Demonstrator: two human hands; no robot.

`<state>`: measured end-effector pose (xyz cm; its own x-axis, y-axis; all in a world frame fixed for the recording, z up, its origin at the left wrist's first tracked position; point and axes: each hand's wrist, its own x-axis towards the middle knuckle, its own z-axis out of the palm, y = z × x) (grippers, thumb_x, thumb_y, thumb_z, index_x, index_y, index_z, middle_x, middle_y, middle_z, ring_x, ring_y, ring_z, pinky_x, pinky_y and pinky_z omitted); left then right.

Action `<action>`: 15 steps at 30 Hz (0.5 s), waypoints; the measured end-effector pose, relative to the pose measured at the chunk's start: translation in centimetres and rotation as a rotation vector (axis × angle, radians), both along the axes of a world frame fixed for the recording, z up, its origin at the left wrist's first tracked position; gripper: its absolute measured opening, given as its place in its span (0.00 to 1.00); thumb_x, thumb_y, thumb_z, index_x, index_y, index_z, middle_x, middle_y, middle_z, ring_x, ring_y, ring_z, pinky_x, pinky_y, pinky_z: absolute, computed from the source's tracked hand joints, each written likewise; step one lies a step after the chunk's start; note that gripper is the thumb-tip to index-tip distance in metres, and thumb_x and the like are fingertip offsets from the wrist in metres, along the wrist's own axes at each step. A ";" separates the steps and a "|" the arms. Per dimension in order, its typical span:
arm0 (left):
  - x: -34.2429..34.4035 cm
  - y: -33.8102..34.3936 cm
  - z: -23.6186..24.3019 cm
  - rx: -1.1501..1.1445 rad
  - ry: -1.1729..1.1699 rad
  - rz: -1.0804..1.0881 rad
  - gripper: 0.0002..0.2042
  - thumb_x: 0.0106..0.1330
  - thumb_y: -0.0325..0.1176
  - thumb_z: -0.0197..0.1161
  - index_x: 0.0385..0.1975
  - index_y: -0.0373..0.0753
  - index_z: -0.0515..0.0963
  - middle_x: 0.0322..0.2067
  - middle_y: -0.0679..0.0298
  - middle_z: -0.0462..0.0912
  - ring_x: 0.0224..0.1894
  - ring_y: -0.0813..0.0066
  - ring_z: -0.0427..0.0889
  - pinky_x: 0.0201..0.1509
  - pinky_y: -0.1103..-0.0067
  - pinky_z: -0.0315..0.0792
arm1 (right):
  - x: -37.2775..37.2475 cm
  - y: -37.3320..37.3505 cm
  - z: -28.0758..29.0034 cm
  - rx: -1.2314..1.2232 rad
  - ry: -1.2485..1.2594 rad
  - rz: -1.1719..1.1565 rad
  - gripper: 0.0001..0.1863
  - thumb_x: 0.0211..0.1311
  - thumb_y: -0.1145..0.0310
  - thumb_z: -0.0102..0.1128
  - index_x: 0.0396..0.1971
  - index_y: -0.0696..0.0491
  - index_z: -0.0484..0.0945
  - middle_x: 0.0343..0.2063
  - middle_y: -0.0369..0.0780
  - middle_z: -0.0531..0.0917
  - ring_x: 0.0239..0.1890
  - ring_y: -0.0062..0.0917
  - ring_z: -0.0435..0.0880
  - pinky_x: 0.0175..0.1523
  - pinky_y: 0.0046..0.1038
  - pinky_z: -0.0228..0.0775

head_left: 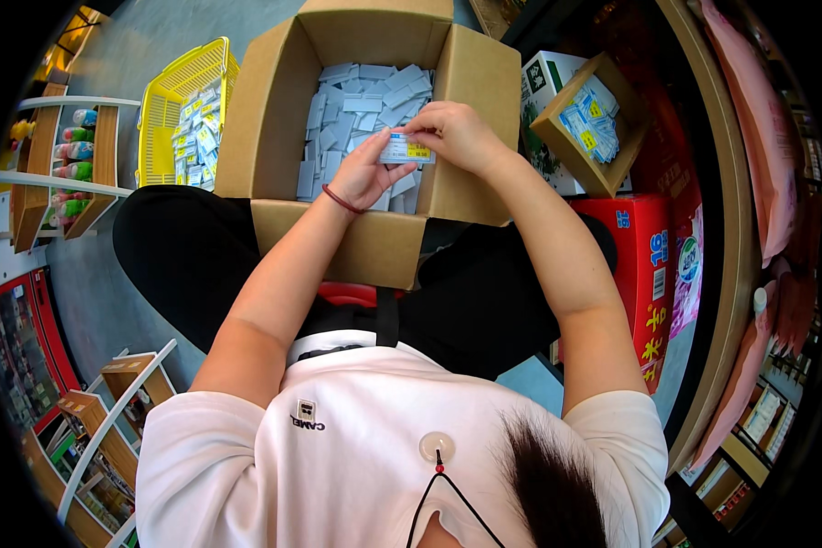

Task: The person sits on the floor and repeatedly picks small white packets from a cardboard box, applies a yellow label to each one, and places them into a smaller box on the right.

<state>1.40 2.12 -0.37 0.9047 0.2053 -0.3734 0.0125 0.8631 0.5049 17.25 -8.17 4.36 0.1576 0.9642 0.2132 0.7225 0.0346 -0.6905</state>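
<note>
The left hand (pixel 363 173) and right hand (pixel 452 135) were together, both pinching a small, rectangular, white-and-yellow, plastic-looking label (pixel 405 151) over the open, brown cardboard box (pixel 475 119), presumably to steady it with its printed face upward.

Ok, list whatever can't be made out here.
All in the head view:
Back of the held tag: faces away from the camera.
Its fine print: too small.
Bottom of the large cardboard box: buried under loose tags.
Yellow basket, lower contents: covered by those on top.
Far-right shelf goods: small, near the dark rim.
</note>
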 end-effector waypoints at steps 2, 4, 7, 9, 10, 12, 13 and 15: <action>0.0 0.1 0.0 -0.003 -0.001 -0.003 0.15 0.70 0.38 0.43 0.48 0.35 0.67 0.44 0.61 0.73 0.45 0.72 0.74 0.52 0.71 0.71 | 0.0 0.0 0.0 0.005 -0.007 0.004 0.06 0.46 0.71 0.63 0.27 0.53 0.81 0.27 0.40 0.80 0.33 0.33 0.78 0.38 0.30 0.71; 0.0 0.1 -0.1 -0.002 0.003 -0.002 0.15 0.70 0.38 0.42 0.48 0.35 0.66 0.44 0.60 0.73 0.45 0.71 0.74 0.52 0.71 0.71 | 0.1 0.0 -0.1 0.008 -0.013 0.007 0.06 0.46 0.71 0.63 0.27 0.53 0.81 0.27 0.40 0.80 0.33 0.33 0.78 0.38 0.30 0.71; 0.0 0.1 -0.3 0.006 0.012 0.005 0.15 0.70 0.37 0.41 0.49 0.34 0.66 0.44 0.60 0.73 0.45 0.71 0.74 0.52 0.72 0.71 | 0.2 0.0 -0.3 0.050 -0.050 0.016 0.05 0.48 0.73 0.62 0.27 0.54 0.80 0.26 0.39 0.80 0.31 0.31 0.79 0.36 0.27 0.72; -0.1 0.2 -0.6 0.015 0.010 0.009 0.15 0.70 0.37 0.41 0.49 0.34 0.66 0.44 0.60 0.73 0.45 0.71 0.74 0.51 0.72 0.72 | 0.2 0.1 -0.3 0.051 -0.065 0.020 0.05 0.47 0.73 0.62 0.27 0.54 0.80 0.27 0.39 0.80 0.31 0.31 0.79 0.37 0.27 0.72; 0.0 0.2 -0.6 0.015 0.001 0.011 0.15 0.70 0.36 0.41 0.49 0.34 0.66 0.44 0.60 0.73 0.45 0.71 0.75 0.51 0.72 0.72 | 0.2 0.1 -0.3 0.051 -0.074 0.020 0.05 0.47 0.73 0.62 0.27 0.54 0.80 0.27 0.39 0.80 0.32 0.31 0.79 0.37 0.28 0.72; 0.0 0.1 -0.5 0.015 -0.017 0.013 0.15 0.70 0.36 0.41 0.50 0.34 0.65 0.44 0.59 0.73 0.44 0.71 0.75 0.50 0.73 0.73 | 0.1 0.0 -0.2 0.044 -0.080 0.014 0.05 0.47 0.73 0.62 0.27 0.53 0.80 0.27 0.39 0.81 0.32 0.31 0.79 0.37 0.28 0.72; 0.0 0.1 -0.6 0.024 -0.015 0.019 0.16 0.70 0.36 0.41 0.50 0.33 0.65 0.44 0.59 0.73 0.44 0.70 0.74 0.50 0.72 0.72 | 0.1 0.0 -0.2 0.041 -0.083 0.012 0.05 0.47 0.73 0.62 0.27 0.53 0.80 0.27 0.39 0.81 0.32 0.31 0.79 0.38 0.28 0.72; 0.0 0.1 -0.7 0.040 -0.011 0.030 0.16 0.70 0.37 0.41 0.50 0.32 0.66 0.44 0.58 0.72 0.45 0.70 0.73 0.49 0.71 0.72 | 0.1 0.0 -0.2 0.039 -0.089 0.011 0.05 0.47 0.73 0.62 0.27 0.53 0.80 0.28 0.38 0.81 0.33 0.31 0.79 0.38 0.27 0.72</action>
<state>1.37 2.18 -1.05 0.9018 0.2472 -0.3544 -0.0189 0.8419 0.5393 17.35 -8.16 4.20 0.1255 0.9565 0.2636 0.7803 0.0689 -0.6216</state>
